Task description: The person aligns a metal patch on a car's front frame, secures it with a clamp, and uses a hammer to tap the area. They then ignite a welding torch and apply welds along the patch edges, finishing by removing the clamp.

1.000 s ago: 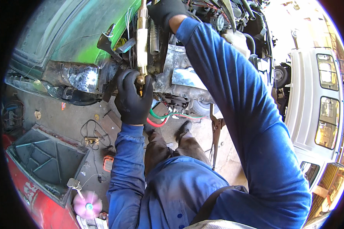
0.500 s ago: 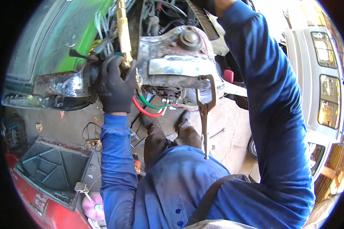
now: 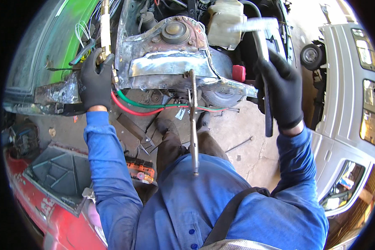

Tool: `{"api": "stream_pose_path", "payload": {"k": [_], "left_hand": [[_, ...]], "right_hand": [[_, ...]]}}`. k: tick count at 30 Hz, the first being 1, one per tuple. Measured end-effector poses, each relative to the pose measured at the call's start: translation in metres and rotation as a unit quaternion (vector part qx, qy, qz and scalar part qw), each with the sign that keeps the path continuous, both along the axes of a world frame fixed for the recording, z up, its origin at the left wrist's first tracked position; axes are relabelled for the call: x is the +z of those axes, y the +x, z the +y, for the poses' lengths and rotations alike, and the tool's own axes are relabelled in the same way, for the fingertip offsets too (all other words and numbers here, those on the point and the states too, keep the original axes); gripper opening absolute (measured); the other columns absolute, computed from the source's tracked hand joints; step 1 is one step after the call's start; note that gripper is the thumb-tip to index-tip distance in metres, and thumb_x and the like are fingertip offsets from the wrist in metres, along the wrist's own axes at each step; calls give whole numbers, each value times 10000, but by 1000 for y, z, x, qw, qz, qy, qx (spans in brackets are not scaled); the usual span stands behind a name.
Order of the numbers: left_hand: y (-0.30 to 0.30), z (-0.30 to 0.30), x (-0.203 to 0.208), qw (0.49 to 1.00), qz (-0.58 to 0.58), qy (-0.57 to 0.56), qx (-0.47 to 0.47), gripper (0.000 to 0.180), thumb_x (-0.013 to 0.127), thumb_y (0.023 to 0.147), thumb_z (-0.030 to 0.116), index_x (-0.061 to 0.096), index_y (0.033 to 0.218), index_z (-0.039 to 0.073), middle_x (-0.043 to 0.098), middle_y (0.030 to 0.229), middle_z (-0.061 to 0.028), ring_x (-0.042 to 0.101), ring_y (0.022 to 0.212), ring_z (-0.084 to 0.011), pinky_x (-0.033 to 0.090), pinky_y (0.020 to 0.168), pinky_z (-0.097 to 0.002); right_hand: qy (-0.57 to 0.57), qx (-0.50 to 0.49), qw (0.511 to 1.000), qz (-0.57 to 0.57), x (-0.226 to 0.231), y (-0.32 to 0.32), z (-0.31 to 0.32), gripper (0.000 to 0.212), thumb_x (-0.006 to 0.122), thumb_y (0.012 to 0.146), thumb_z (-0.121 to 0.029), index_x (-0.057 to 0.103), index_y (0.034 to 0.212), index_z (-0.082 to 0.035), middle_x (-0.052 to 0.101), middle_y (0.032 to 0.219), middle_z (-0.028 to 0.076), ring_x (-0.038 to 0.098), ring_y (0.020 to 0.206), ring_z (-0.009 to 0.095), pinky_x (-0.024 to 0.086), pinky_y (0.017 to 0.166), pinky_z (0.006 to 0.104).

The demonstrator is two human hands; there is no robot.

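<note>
My left hand [image 3: 92, 85], in a black glove, is closed around a brass gas torch [image 3: 106, 31]. A green hose [image 3: 131, 103] and a red hose [image 3: 142, 113] run from the torch's lower end. My gloved right hand [image 3: 282, 89] grips a hammer [image 3: 261, 46] by its handle; the raised head is smeared by motion. Between my hands lies the worn metal strut tower [image 3: 175, 33] of a vehicle, with a shiny bare metal patch [image 3: 168, 63] on its near side. Locking clamp pliers [image 3: 193, 121] hang from the panel's near edge, touched by neither hand.
A green body panel [image 3: 66, 50] stands at the left, and a pale plastic tank [image 3: 225, 23] sits behind the tower. Below are an orange tool [image 3: 141, 168], a metal rod [image 3: 239, 143] and a red panel [image 3: 66, 225]. A silver van [image 3: 341, 83] stands at right.
My right hand has come back from the far edge, bringing the hammer into view. My view has shifted, so the tower and clamp pliers appear farther left. The torch stays in my left hand.
</note>
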State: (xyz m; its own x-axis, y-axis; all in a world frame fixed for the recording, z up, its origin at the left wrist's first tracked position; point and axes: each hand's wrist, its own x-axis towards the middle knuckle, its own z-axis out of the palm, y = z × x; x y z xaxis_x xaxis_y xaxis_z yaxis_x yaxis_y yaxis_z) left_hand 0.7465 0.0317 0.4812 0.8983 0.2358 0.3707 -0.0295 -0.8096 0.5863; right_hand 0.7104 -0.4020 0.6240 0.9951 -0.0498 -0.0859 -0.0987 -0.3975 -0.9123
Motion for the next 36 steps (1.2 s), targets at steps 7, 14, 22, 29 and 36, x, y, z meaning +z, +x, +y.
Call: {"api": "stream_pose_path", "payload": {"k": [7,14,22,29,36], "left_hand": [[-9,-25,10,991,10,-100,89,566,867,962,337,707,1393,7,773,1247,-142,737,1043,-203,583,927,-362],[-20,-39,20,990,-8,-18,142,598,892,940,302,684,1418,9,728,1331,-165,737,1111,-205,593,904,-352],[-76,-88,45,981,-111,-61,148,467,808,999,155,669,1421,11,704,1315,-109,688,989,-168,580,847,-330],[-127,-143,63,951,118,-278,65,483,782,1020,274,672,1420,28,705,1216,-68,663,940,-120,555,799,-302],[-143,-188,68,926,231,-293,-51,726,892,902,312,602,1504,29,675,1216,-95,656,897,-125,554,785,-304]], "right_hand": [[26,8,999,35,-25,-41,-58,541,719,1052,-112,578,1560,9,746,1090,64,668,821,84,551,673,245],[151,104,981,62,-8,-38,-84,546,517,1147,-179,435,1653,10,734,963,107,660,654,101,516,548,241],[-39,30,998,-30,-17,-38,-60,589,595,1101,-83,435,1657,28,716,1032,66,667,814,95,552,719,253],[34,116,989,81,-21,-40,-32,642,499,1114,-96,303,1712,33,639,890,38,556,635,51,473,578,230],[-56,165,984,42,-53,-35,-7,679,640,1071,-69,365,1689,0,651,1472,312,732,1256,387,573,994,437]]}}
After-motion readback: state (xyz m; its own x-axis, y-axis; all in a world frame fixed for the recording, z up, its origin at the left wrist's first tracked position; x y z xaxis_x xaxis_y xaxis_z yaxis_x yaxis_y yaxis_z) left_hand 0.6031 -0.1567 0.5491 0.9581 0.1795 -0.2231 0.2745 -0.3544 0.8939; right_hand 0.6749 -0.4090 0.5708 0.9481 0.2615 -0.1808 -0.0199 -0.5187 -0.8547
